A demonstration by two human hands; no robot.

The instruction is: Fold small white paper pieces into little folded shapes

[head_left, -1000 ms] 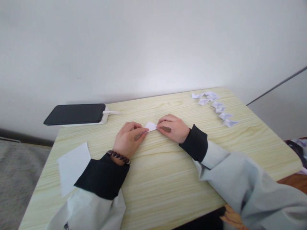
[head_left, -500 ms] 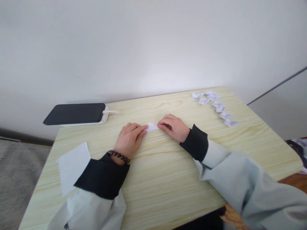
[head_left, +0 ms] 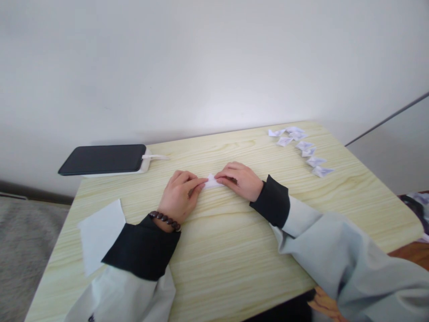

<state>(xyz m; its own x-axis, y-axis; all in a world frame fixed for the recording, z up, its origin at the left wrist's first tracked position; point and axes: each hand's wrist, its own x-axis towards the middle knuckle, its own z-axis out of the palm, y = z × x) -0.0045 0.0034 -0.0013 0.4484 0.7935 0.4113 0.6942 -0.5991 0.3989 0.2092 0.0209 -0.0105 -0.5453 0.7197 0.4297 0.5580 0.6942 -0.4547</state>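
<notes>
A small folded piece of white paper point(head_left: 211, 181) lies low over the middle of the table, its top rising to a point. My left hand point(head_left: 181, 192) pinches its left end between thumb and fingers. At its right end, the thumb and fingertips of my right hand point(head_left: 239, 180) close on the paper too. Parts of the paper are covered by the fingertips. Several small folded paper boats point(head_left: 315, 161) sit in a curved row on the table beyond my right hand. Beside my left forearm lies a stack of flat white paper point(head_left: 100, 235), partly under the sleeve.
The light wooden table point(head_left: 234, 250) stands against a white wall point(head_left: 214, 67). At its back left, a black phone point(head_left: 103, 158) rests on a white block point(head_left: 145, 166) with a short white cable point(head_left: 157, 156) attached. Grey carpet point(head_left: 27, 250) shows on the left.
My right hand has shifted slightly left, closer to my left hand. The paper between them shows less and now looks like a low strip with a peak.
</notes>
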